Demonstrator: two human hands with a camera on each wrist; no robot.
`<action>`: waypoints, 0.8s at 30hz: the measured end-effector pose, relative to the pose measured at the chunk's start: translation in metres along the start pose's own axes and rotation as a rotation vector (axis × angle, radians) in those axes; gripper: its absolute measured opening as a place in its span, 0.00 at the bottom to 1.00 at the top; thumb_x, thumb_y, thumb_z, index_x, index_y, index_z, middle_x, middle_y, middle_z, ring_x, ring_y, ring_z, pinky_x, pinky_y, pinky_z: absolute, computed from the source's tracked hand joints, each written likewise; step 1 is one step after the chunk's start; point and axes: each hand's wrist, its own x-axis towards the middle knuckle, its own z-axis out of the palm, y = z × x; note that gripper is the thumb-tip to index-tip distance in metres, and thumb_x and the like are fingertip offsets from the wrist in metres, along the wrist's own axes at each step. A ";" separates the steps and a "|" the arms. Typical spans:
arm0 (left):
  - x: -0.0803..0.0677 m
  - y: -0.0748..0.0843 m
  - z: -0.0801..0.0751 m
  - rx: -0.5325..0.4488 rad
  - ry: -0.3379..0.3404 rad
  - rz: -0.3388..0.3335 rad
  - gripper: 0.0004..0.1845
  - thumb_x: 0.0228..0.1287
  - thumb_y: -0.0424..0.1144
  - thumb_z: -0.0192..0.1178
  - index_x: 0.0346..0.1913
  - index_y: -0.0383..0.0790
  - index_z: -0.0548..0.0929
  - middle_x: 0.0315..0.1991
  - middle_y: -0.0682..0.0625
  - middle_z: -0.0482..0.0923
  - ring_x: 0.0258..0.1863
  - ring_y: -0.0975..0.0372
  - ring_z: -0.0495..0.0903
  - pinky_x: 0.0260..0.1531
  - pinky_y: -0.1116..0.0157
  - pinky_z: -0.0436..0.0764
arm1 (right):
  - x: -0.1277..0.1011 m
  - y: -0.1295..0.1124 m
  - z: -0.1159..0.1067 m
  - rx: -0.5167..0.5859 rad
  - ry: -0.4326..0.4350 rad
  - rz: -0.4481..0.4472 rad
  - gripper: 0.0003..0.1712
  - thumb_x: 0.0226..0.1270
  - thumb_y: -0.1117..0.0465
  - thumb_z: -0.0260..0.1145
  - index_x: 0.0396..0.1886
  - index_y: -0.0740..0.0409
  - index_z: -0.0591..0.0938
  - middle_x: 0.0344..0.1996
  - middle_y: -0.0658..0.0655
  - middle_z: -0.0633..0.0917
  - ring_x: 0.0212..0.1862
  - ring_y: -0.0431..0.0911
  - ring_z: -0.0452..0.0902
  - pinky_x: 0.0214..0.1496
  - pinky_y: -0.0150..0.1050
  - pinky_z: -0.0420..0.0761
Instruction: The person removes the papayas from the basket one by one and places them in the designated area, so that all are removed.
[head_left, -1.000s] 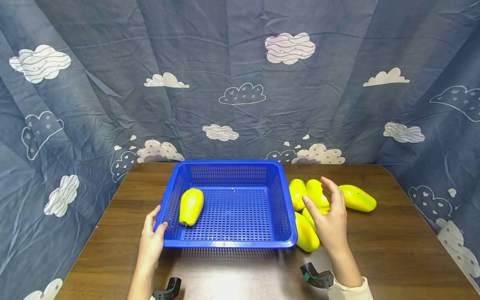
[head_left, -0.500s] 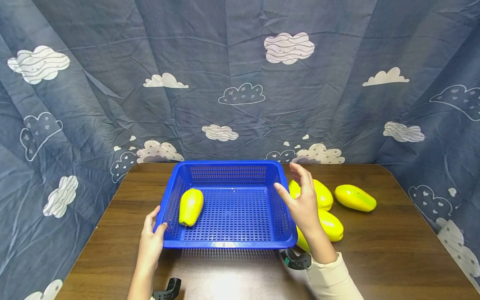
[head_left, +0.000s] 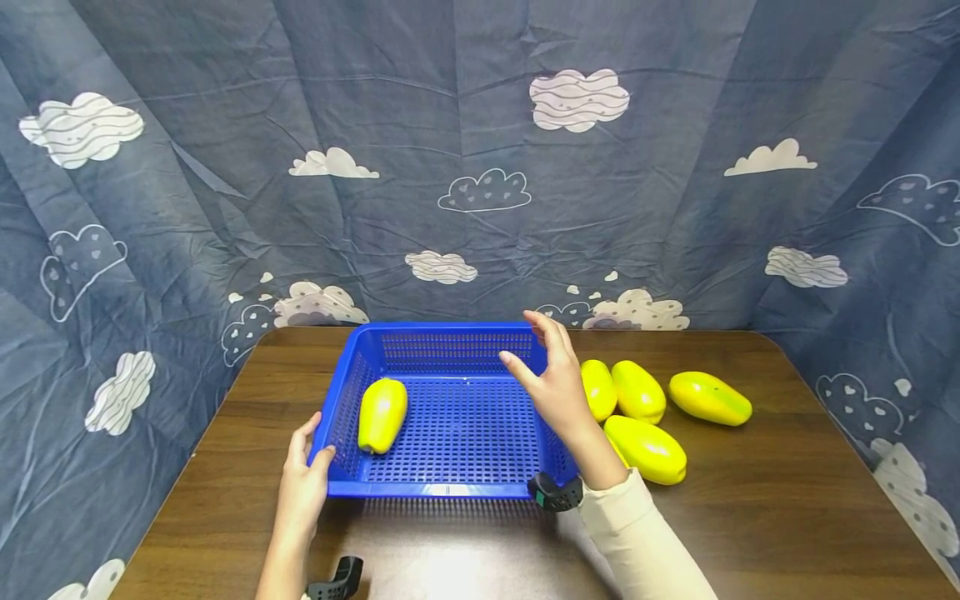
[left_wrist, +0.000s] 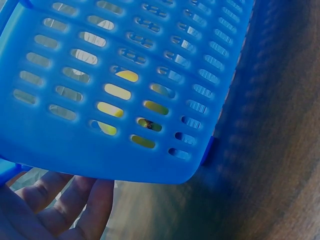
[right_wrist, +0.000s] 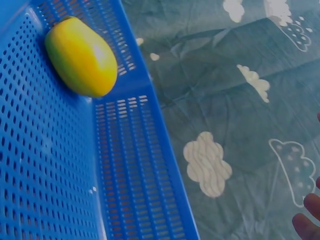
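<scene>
A blue plastic basket (head_left: 450, 489) with slotted walls stands on the table. One yellow papaya (head_left: 382, 415) lies inside, toward its left end. My left hand (head_left: 300, 483) grips the left rim, thumb over the top; in the left wrist view its fingers (left_wrist: 67, 200) lie along the outer wall. Above the basket's right side is my right hand (head_left: 551, 375), empty, thumb and fingers spread apart. Several more papayas (head_left: 645, 450) lie on the table just right of the basket, one of them mostly hidden behind my right forearm.
The brown wooden table (head_left: 787, 500) ends at a grey-blue cloth (head_left: 480, 108) with white clouds, hung behind and at both sides. One papaya (head_left: 710, 398) lies farther right than the others. A black wrist mount (head_left: 555, 492) overlaps the basket's front right corner.
My right hand has moved left, from over the loose papayas to over the basket, uncovering several papayas. The left hand and the basket have stayed in place.
</scene>
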 end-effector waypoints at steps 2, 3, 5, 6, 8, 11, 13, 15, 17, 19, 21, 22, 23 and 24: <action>0.000 0.000 0.000 0.006 0.000 0.003 0.27 0.65 0.29 0.43 0.67 0.40 0.56 0.58 0.36 0.63 0.54 0.52 0.66 0.40 0.77 0.66 | 0.002 0.000 0.005 -0.010 -0.029 0.011 0.33 0.53 0.59 0.68 0.59 0.59 0.67 0.53 0.59 0.70 0.54 0.52 0.66 0.56 0.44 0.64; 0.000 0.000 0.000 0.006 -0.001 0.002 0.27 0.65 0.29 0.43 0.67 0.41 0.56 0.59 0.36 0.63 0.54 0.52 0.66 0.40 0.77 0.66 | 0.003 0.000 0.008 -0.013 -0.042 0.013 0.33 0.53 0.59 0.68 0.59 0.59 0.68 0.53 0.58 0.71 0.54 0.52 0.66 0.56 0.44 0.64; 0.000 -0.001 -0.001 0.005 -0.005 0.002 0.27 0.65 0.29 0.43 0.67 0.41 0.56 0.59 0.36 0.62 0.55 0.52 0.65 0.42 0.75 0.66 | 0.006 0.000 0.014 -0.018 -0.069 0.015 0.33 0.53 0.58 0.68 0.58 0.58 0.68 0.53 0.58 0.71 0.55 0.52 0.66 0.57 0.43 0.64; 0.000 -0.001 -0.001 0.005 -0.004 -0.002 0.27 0.65 0.29 0.43 0.67 0.41 0.56 0.60 0.36 0.62 0.55 0.53 0.65 0.42 0.75 0.66 | 0.007 0.000 0.017 -0.008 -0.086 0.010 0.33 0.54 0.58 0.68 0.59 0.59 0.68 0.54 0.58 0.71 0.55 0.52 0.66 0.57 0.43 0.64; 0.000 -0.001 -0.001 0.006 -0.004 -0.006 0.27 0.64 0.29 0.43 0.67 0.41 0.56 0.60 0.37 0.62 0.55 0.53 0.65 0.41 0.76 0.66 | 0.009 -0.001 0.024 0.002 -0.123 0.002 0.33 0.54 0.58 0.68 0.59 0.59 0.67 0.54 0.57 0.70 0.56 0.52 0.66 0.58 0.42 0.63; 0.000 -0.001 -0.001 0.007 -0.002 -0.002 0.27 0.64 0.29 0.43 0.67 0.41 0.56 0.59 0.36 0.63 0.54 0.52 0.66 0.40 0.78 0.66 | 0.011 -0.003 0.034 -0.010 -0.177 -0.015 0.33 0.54 0.57 0.68 0.59 0.59 0.67 0.54 0.57 0.71 0.56 0.50 0.65 0.57 0.43 0.64; 0.001 -0.002 0.000 0.008 -0.002 0.004 0.27 0.64 0.29 0.43 0.67 0.40 0.56 0.59 0.36 0.63 0.54 0.52 0.66 0.39 0.78 0.66 | 0.012 -0.004 0.040 -0.025 -0.213 -0.025 0.33 0.54 0.56 0.68 0.59 0.58 0.67 0.54 0.56 0.71 0.56 0.48 0.65 0.57 0.43 0.64; 0.001 -0.002 0.000 0.007 -0.003 0.003 0.27 0.65 0.29 0.43 0.67 0.40 0.56 0.59 0.36 0.63 0.54 0.52 0.66 0.39 0.78 0.66 | 0.014 -0.005 0.046 -0.042 -0.249 -0.039 0.33 0.54 0.55 0.68 0.59 0.58 0.68 0.54 0.56 0.71 0.57 0.47 0.64 0.57 0.43 0.64; 0.001 -0.001 0.000 0.005 -0.008 -0.003 0.27 0.65 0.29 0.42 0.67 0.41 0.56 0.59 0.36 0.63 0.54 0.52 0.66 0.39 0.78 0.66 | 0.015 -0.006 0.051 -0.051 -0.290 -0.046 0.34 0.54 0.55 0.68 0.59 0.57 0.67 0.55 0.56 0.71 0.57 0.46 0.64 0.58 0.42 0.63; 0.000 -0.001 0.000 0.003 -0.013 -0.009 0.27 0.65 0.29 0.42 0.67 0.42 0.55 0.59 0.36 0.62 0.55 0.52 0.65 0.39 0.78 0.66 | 0.016 -0.005 0.056 -0.053 -0.331 -0.048 0.34 0.54 0.54 0.68 0.60 0.58 0.67 0.54 0.56 0.71 0.57 0.46 0.64 0.58 0.42 0.63; 0.000 0.000 -0.001 0.007 -0.014 -0.008 0.27 0.65 0.29 0.42 0.67 0.42 0.55 0.59 0.36 0.62 0.54 0.52 0.66 0.39 0.77 0.66 | 0.018 -0.004 0.061 -0.046 -0.375 -0.040 0.35 0.54 0.53 0.68 0.61 0.58 0.67 0.54 0.56 0.71 0.57 0.45 0.64 0.58 0.41 0.63; -0.001 0.000 -0.001 0.009 -0.012 -0.008 0.27 0.65 0.30 0.42 0.67 0.42 0.55 0.59 0.37 0.63 0.54 0.52 0.66 0.39 0.77 0.67 | 0.019 -0.002 0.064 -0.039 -0.395 -0.031 0.36 0.54 0.53 0.68 0.61 0.57 0.66 0.54 0.56 0.71 0.57 0.45 0.64 0.57 0.41 0.64; -0.001 0.000 -0.001 0.012 -0.009 -0.009 0.27 0.65 0.30 0.42 0.67 0.42 0.56 0.58 0.37 0.63 0.53 0.52 0.66 0.39 0.77 0.67 | 0.020 -0.001 0.067 -0.024 -0.412 -0.022 0.36 0.54 0.53 0.68 0.61 0.57 0.66 0.54 0.56 0.71 0.56 0.46 0.65 0.57 0.41 0.64; -0.001 0.000 -0.001 0.014 -0.009 -0.005 0.27 0.65 0.30 0.42 0.67 0.42 0.56 0.58 0.36 0.64 0.53 0.52 0.67 0.40 0.76 0.67 | 0.021 0.001 0.070 -0.007 -0.427 -0.010 0.36 0.54 0.53 0.68 0.61 0.58 0.66 0.54 0.56 0.72 0.56 0.46 0.65 0.56 0.41 0.65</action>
